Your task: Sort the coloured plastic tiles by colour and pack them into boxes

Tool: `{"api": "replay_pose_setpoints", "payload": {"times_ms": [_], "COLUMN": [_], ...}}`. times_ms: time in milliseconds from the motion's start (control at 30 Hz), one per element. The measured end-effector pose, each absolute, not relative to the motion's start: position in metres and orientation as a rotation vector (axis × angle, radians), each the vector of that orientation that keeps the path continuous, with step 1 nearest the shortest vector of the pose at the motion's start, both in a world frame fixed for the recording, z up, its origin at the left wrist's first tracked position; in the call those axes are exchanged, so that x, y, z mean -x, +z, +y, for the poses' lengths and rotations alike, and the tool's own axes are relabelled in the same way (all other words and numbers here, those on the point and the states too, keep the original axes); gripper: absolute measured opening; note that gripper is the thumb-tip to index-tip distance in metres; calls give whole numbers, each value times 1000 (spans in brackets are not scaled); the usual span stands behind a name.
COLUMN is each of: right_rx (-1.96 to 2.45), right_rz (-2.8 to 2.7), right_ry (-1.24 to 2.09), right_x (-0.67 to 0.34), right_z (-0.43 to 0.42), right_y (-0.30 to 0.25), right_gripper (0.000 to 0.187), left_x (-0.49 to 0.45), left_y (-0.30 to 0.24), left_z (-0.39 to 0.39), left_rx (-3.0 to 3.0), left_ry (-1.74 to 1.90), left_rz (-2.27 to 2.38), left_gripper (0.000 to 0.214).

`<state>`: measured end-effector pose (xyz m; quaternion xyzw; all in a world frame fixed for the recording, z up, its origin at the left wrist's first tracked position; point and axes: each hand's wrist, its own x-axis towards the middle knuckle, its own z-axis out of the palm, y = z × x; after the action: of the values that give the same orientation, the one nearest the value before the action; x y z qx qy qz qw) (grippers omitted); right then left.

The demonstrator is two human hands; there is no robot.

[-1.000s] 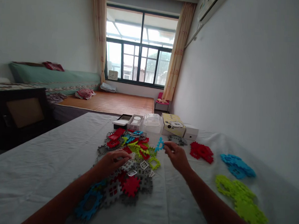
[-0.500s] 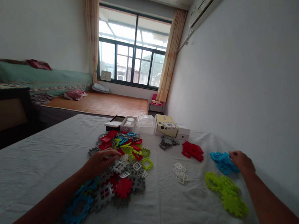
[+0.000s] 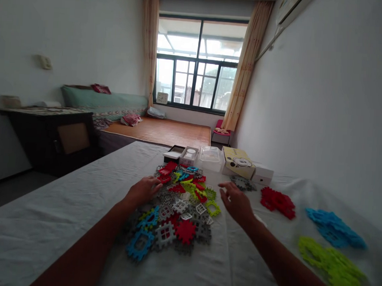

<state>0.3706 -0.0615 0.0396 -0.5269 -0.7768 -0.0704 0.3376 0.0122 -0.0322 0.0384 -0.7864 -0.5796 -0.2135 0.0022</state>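
Note:
A mixed pile of toothed plastic building pieces (image 3: 185, 231) in red, grey, blue, green and white lies on the cloth before me. At its left edge rests my left hand (image 3: 144, 190), fingers loosely stretched over the pieces and nothing visibly held. My right hand (image 3: 237, 200) hovers just right of the pile, its fingers apart and holding nothing. Sorted by colour on the right are grey pieces (image 3: 245, 184), red pieces (image 3: 278, 202), blue pieces (image 3: 334, 227) and green pieces (image 3: 335, 264). My right forearm mostly hides the small white pieces.
Along the table's far edge stand a black box (image 3: 173, 154), a white box (image 3: 190, 155), a clear plastic tub (image 3: 210, 158), a yellow carton (image 3: 238, 162) and a small white box (image 3: 263, 174). A white cloth (image 3: 87, 197) covers the table. The wall (image 3: 335, 104) rises on the right.
My right hand has left the blue pieces and come left to the mixed pile. My left hand stays by the pile's left side. The whole view has turned left.

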Motion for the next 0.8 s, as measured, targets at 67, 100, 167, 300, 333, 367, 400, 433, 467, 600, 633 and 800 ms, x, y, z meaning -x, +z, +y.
{"api": "replay_pose_setpoints", "payload": {"times_ms": [67, 100, 167, 300, 333, 367, 400, 433, 467, 600, 633, 800], "right_rx": [1271, 1229, 1161, 1121, 1127, 1133, 1137, 1139, 1140, 1124, 1115, 1091], "right_rz": [-2133, -2167, -2217, -2187, -2153, -2118, -2092, -2077, -2069, -2082, -2088, -2102], "right_ry": [-193, -201, -201, -133, -111, -93, -80, -71, -64, -42, -43, -49], "right_x": [-339, -331, -326, -340, -344, -346, -347, -348, -348, -344, -343, -341], "right_z": [-73, -78, -84, -82, -81, -80, -79, -78, -78, -80, -81, -82], "right_y": [31, 27, 18, 5, 4, 3, 2, 2, 2, 3, 3, 4], "right_gripper": [22, 22, 23, 26, 27, 28, 28, 28, 28, 27, 27, 27], "left_x": [-10, -8, -5, -3, -5, -6, -8, -10, -13, -20, -22, -29], "left_y": [40, 42, 44, 43, 43, 44, 45, 46, 48, 56, 57, 51], "left_z": [-34, -34, -35, -40, -41, -43, -45, -46, -48, -54, -55, -55], "left_rx": [2447, 2428, 2437, 2583, 2593, 2584, 2563, 2542, 2534, 2634, 2653, 2653], "left_ry": [-587, -549, -440, -209, -181, -170, -173, -192, -223, -254, -234, -246], "left_rz": [-1869, -1897, -1949, -1953, -1945, -1943, -1944, -1938, -1915, -1693, -1651, -1551], "left_gripper": [33, 33, 33, 41, 41, 41, 40, 40, 39, 40, 42, 33]}}
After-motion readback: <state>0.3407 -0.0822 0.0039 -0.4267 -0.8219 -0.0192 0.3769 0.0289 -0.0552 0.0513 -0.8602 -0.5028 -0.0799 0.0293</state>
